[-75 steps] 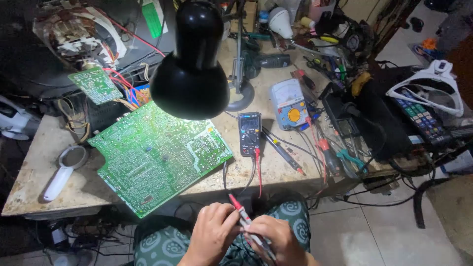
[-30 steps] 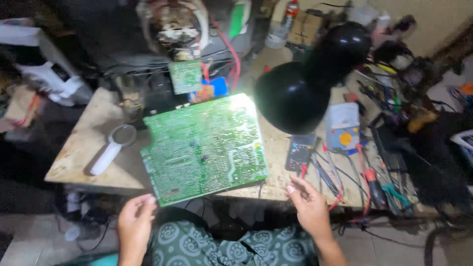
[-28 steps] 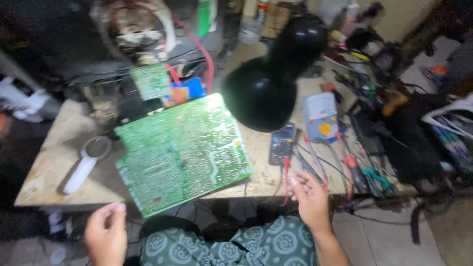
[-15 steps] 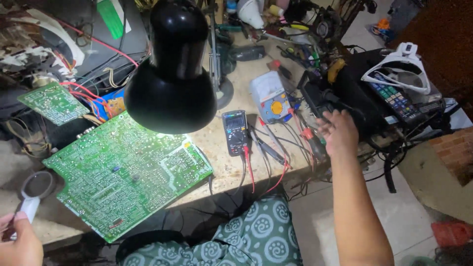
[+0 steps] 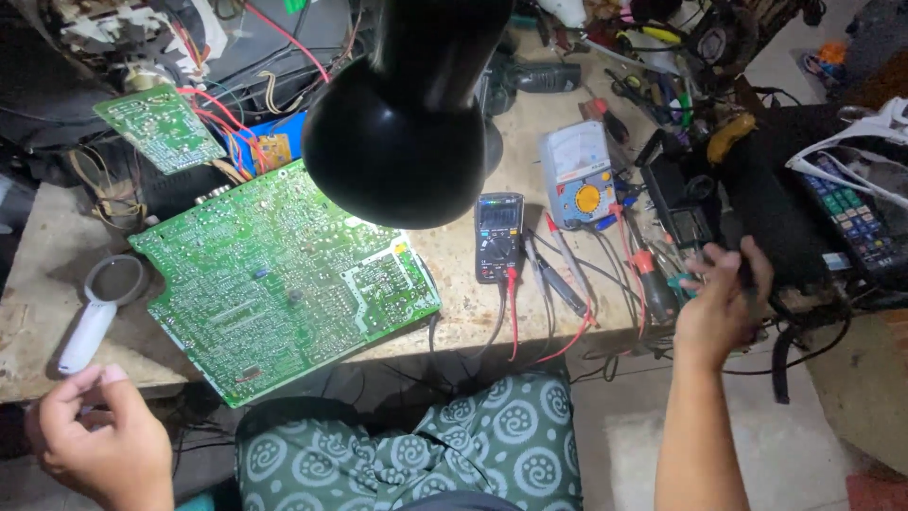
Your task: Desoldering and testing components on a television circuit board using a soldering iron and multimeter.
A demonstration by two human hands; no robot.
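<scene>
— The left hand [image 5: 99, 445] hangs low off the bench's near edge, fingers loosely curled with nothing in them. The white-handled magnifying glass [image 5: 95, 312] lies on the bench [image 5: 28, 322] just above it, near but not touching.

— And the right hand [image 5: 719, 308]?

— Reached out to the right, forearm rising straight from the lap, fingers bent among the tools at a black box [image 5: 776, 218]. Whether it grips anything, I can't tell.

— Between them?

— A big green circuit board [image 5: 274, 284], tilted, overhanging the near edge. Right of it a dark multimeter [image 5: 498, 237] with red and black leads, then a grey analog meter [image 5: 577, 175]. Farther back, the black lamp shade [image 5: 397, 142] hangs over the board.
</scene>
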